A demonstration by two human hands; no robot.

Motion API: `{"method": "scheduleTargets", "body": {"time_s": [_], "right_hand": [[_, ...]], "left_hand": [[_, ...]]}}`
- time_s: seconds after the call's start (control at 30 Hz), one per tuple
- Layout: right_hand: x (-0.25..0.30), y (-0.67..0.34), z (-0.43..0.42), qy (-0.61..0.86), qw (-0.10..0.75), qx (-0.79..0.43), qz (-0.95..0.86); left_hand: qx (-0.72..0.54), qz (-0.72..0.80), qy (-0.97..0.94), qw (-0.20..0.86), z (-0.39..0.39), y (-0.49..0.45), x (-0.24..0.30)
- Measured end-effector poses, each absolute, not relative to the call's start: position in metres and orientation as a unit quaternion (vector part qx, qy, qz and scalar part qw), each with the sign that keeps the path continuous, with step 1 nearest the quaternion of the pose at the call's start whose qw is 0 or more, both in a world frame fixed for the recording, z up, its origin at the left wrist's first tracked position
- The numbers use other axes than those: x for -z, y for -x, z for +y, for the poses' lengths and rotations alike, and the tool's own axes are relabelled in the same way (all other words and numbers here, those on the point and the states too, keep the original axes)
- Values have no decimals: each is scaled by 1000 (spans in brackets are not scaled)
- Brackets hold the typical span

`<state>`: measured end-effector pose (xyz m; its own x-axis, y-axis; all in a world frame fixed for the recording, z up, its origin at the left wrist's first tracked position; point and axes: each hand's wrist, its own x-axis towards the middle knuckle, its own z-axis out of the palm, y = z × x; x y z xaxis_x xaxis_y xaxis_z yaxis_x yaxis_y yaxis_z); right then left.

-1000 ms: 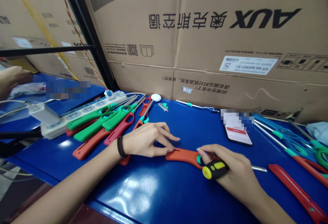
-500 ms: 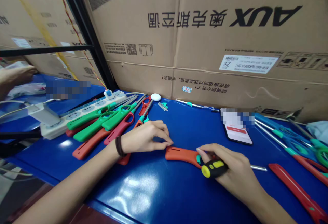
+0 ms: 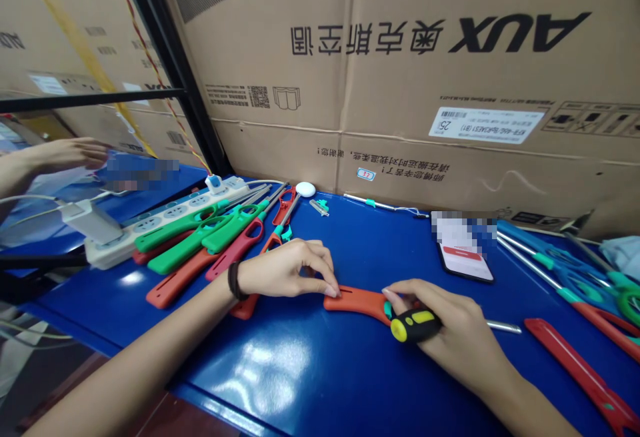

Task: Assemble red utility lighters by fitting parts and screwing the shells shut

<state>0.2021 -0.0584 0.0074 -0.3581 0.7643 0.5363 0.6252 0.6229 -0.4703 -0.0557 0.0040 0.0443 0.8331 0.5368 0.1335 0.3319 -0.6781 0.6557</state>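
An orange long-nosed gas lighter (image 3: 357,301) lies on the blue tabletop between my hands, its metal barrel (image 3: 504,327) emerging beyond my right hand. My left hand (image 3: 293,269) pinches the butt end of the lighter between thumb and finger. In my right hand (image 3: 450,330) is a screwdriver with a black and yellow handle (image 3: 416,326); its blade is hidden. The same hand's thumb and fingers also hold the lighter near its turquoise trigger (image 3: 388,310). Several green, red and orange lighters (image 3: 200,240) are fanned out left of my left hand.
A power strip (image 3: 103,254) with a white plug-in charger runs along the left. A phone (image 3: 465,257) lies at the back right. Nearer are a red handle shell (image 3: 580,367) and blue lighter parts (image 3: 560,264). A large carton (image 3: 390,90) stands behind. Another person's hand (image 3: 75,154) shows far left.
My left fingertips have shifted slightly right onto the lighter's butt end. My right hand has barely moved. At far left, the other person's hand has moved to the right.
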Motion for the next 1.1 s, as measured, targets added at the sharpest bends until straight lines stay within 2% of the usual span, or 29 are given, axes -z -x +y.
{"method": "scheduleTargets", "body": {"time_s": [0.63, 1.1], "right_hand": [[-8, -203, -58, 432, 359, -97, -821], [-10, -204, -59, 433, 347, -102, -826]], "left_hand": [[-152, 279, -885, 339, 6, 57, -43], [-137, 267, -906, 300, 4, 56, -42]]}}
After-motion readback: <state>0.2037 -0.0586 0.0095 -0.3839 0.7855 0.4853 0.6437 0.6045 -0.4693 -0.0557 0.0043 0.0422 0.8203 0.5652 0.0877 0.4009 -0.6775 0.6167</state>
